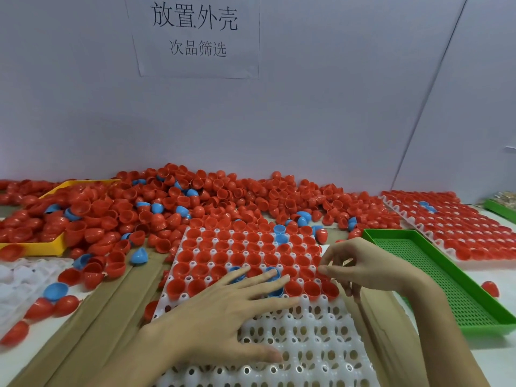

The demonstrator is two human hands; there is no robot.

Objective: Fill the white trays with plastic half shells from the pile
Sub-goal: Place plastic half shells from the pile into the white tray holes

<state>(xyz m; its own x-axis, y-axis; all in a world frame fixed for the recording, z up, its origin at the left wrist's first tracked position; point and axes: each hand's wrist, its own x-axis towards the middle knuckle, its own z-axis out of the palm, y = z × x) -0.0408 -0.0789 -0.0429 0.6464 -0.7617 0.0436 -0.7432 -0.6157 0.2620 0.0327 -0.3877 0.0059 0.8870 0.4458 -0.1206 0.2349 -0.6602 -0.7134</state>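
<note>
Filling one white tray (307,344), two hands (223,311)

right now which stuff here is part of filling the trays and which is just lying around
Part of the job:
- white tray, far rows filled
- pile of half shells
- left hand, flat on the tray
- right hand, at the tray's right edge
- filled tray, far right

Lying about:
- green tray
- yellow tray
- paper sign

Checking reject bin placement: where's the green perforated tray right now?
In the head view the green perforated tray lies on the right, just right of the right hand, between the half-filled white tray and the full tray behind it.
</note>
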